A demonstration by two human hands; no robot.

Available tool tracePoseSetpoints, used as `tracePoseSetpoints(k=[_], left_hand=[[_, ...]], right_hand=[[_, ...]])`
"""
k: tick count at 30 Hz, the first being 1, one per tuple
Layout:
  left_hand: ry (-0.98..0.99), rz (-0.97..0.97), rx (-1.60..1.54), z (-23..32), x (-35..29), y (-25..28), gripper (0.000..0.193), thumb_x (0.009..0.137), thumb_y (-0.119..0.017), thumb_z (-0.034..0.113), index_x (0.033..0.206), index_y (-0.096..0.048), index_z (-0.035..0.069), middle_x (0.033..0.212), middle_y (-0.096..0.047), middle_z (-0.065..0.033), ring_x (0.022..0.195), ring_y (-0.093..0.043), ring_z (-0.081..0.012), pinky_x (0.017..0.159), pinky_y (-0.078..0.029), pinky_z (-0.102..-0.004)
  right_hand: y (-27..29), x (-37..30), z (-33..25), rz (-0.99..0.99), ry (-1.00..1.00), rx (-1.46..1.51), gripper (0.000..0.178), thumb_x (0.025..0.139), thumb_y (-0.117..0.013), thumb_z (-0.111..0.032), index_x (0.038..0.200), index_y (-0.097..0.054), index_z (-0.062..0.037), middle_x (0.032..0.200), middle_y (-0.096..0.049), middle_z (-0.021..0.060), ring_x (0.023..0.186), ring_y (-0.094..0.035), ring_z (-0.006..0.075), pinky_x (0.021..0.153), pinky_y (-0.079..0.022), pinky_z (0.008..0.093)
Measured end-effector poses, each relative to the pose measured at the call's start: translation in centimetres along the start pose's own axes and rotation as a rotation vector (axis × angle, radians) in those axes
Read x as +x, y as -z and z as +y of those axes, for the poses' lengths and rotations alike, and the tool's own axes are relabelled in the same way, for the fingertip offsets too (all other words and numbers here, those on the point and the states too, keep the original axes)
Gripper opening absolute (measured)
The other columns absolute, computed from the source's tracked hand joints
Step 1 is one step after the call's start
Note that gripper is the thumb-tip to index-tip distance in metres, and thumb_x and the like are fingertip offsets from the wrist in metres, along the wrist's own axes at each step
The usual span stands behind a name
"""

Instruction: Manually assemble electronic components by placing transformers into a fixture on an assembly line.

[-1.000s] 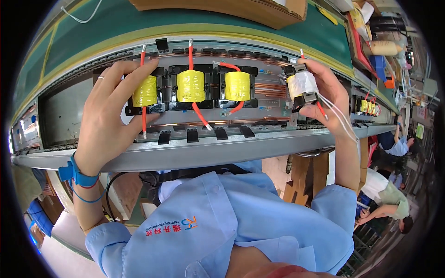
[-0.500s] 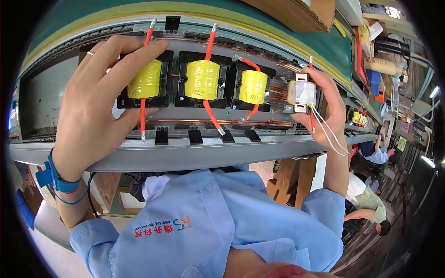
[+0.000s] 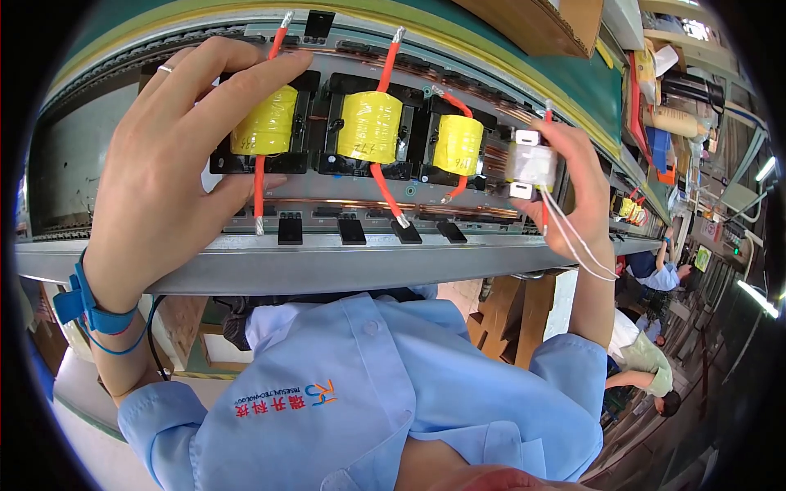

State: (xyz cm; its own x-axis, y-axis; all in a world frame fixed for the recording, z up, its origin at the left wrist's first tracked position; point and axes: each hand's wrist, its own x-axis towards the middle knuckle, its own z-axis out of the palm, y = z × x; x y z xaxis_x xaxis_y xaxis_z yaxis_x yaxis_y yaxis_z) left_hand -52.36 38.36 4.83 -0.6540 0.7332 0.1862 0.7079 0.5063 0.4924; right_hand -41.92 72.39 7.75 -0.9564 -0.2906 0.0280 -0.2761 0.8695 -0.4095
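Observation:
My left hand (image 3: 168,159) curves round the leftmost yellow-taped transformer (image 3: 266,123), its fingers over the far side and its thumb on the near side. At the other end my right hand (image 3: 577,184) clasps a smaller white-taped transformer (image 3: 534,166) with two trailing white wires. Between my hands, two more yellow transformers, a middle one (image 3: 368,127) and a right one (image 3: 457,146), stand on black bases. Red leads with bare silvery ends stick out of the transformers. All are on a long grey circuit board (image 3: 327,190) with copper strips.
A grey metal rail (image 3: 327,268) runs along the near side, with black tabs (image 3: 352,231) at the board's edge. Beyond lies a green surface (image 3: 524,67) with a cardboard box (image 3: 544,24). Another person (image 3: 643,356) is at the right, farther down the line.
The board and its yellow transformers appear slightly higher, farther right and a little larger in view. The white transformer looks a bit more tilted. Both hands keep their hold.

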Motion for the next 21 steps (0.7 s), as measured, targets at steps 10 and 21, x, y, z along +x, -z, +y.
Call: tracePoseSetpoints(k=[10, 21], left_hand=[[0.024, 0.025, 0.050, 1.1, 0.3, -0.4, 0.071, 0.057, -0.075, -0.002, 0.126, -0.058, 0.009, 0.112, -0.056, -0.0110, 0.096, -0.055, -0.0313, 0.078, -0.047, -0.0377], [0.043, -0.026, 0.082, 1.2, 0.2, -0.7, 0.076, 0.056, -0.077, -0.007, 0.127, -0.057, 0.012, 0.119, -0.056, -0.0110, 0.103, -0.057, -0.0315, 0.082, -0.049, -0.0391]], right_hand=[[-0.7, 1.2, -2.0, -0.046, 0.000, -0.144, 0.064, 0.062, -0.068, 0.001, 0.123, -0.049, -0.0013, 0.109, -0.053, 0.0152, 0.084, -0.060, 0.0342, 0.067, -0.051, 0.0393], [-1.7, 0.8, -1.0, 0.043, 0.110, -0.222, 0.057, 0.064, -0.068, -0.003, 0.119, -0.053, 0.0003, 0.102, -0.054, 0.0130, 0.076, -0.061, 0.0292, 0.063, -0.052, 0.0369]])
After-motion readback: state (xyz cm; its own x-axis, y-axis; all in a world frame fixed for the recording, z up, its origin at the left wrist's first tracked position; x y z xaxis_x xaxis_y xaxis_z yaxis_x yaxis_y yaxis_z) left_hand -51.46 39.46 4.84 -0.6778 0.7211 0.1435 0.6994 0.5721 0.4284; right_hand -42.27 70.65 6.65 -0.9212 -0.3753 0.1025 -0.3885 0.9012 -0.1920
